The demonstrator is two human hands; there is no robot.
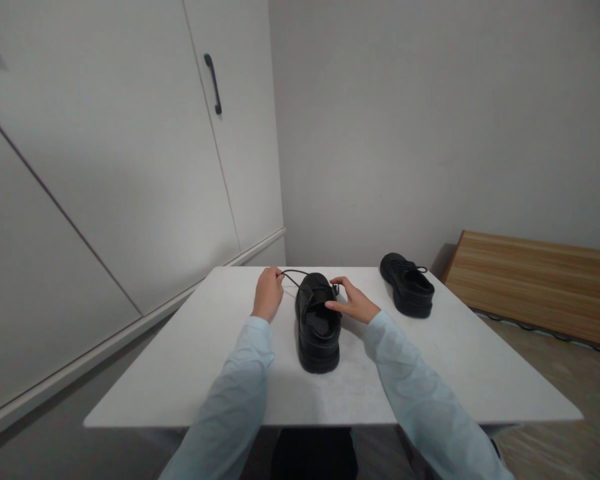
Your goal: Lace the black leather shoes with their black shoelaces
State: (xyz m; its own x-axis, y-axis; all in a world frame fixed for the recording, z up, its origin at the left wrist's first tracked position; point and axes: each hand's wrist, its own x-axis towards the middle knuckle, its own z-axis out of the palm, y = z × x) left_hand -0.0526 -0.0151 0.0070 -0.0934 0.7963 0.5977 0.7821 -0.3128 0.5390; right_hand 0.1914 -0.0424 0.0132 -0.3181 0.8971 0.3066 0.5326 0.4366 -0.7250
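Lace (295, 271) runs in thin dark strands from the black shoe (319, 357) to our left hand (269, 293), whose fingers pinch it to the left of the shoe, toward the far edge of the table (215, 353). We have that shoe upright about midway between the left and right edges, its toe pointing at the far edge and its heel at the near one. Our right hand (357, 303) is at the shoe's right side, thumb and forefinger spread apart by the opening; their exact contact is too small for us to make out. We see a second black shoe (413, 305) upright near the far right corner. Beyond the right edge is a wooden panel (535, 280); beyond the left, a white cabinet (110, 153).
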